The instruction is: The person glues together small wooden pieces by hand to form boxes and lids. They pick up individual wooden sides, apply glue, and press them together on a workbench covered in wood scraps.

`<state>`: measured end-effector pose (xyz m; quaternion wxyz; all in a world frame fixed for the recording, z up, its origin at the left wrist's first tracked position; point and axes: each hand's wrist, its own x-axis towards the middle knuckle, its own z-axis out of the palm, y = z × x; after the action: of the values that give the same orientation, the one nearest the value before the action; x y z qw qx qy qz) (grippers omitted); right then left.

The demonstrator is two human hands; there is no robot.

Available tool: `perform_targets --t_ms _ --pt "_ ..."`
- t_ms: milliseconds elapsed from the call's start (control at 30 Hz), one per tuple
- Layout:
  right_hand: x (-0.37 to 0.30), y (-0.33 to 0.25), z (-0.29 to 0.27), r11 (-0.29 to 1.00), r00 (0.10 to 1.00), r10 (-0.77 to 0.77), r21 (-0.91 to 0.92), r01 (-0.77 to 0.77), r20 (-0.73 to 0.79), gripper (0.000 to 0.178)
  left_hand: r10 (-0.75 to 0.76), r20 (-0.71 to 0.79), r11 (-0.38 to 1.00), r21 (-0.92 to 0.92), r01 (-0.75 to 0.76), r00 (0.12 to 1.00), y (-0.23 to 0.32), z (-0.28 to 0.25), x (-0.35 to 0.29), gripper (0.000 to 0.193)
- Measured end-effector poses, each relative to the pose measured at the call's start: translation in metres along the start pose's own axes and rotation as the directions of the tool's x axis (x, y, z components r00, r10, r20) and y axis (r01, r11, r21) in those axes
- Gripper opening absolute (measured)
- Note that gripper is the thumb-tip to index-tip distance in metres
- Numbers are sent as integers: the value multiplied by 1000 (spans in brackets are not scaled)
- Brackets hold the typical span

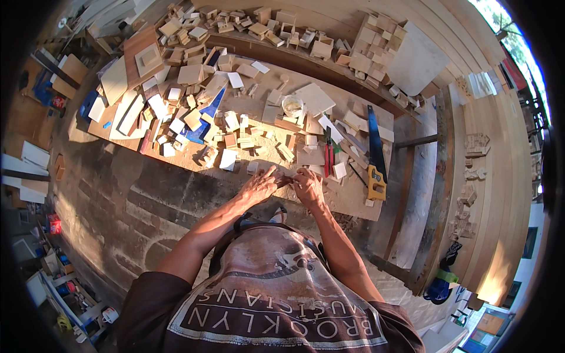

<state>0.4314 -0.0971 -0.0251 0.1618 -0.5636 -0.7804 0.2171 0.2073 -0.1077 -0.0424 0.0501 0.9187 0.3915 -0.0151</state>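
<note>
Brown printed shirt near; left hand, right hand: grip clamped on small dark piece; squarish wooden blocks far, dusty surface.

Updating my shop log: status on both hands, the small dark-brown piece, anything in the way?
Left hand, right hand: together at small dark-brown piece, grip partly hidden. Red-handled pliers, pale squarish wooden block beyond, neither seemingly blocking.

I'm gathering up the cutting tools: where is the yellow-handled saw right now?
In the head view, the yellow-handled saw lies near the workbench's right end, to the right of the red-handled tool.
</note>
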Motion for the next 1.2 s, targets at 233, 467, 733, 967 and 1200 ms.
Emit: perform_targets --t_ms 233,467,733,967,1200 --pt "3 -9 1 1000 1000 -12 5 12 -28 17 -38 -13 998 49 38 999 2 20 0 34" --pt "4 0 7 995 993 -95 15 96 -75 14 -31 98 993 -111 42 995 5 -20 3 49" --pt "-1 -3 -12 990 973 -125 38 135 -193 16 -56 -18 997 -46 55 998 8 -6 0 56" --pt "-8 -32 -62 841 985 169 527 -124 -37 20 -363 -274 654 -755 35 891 12 -49 2 39" --pt "-2 -64 -84 507 974 193 838 -202 118 24 -507 -30 85 -996 15 861 16 -111 -3 25"
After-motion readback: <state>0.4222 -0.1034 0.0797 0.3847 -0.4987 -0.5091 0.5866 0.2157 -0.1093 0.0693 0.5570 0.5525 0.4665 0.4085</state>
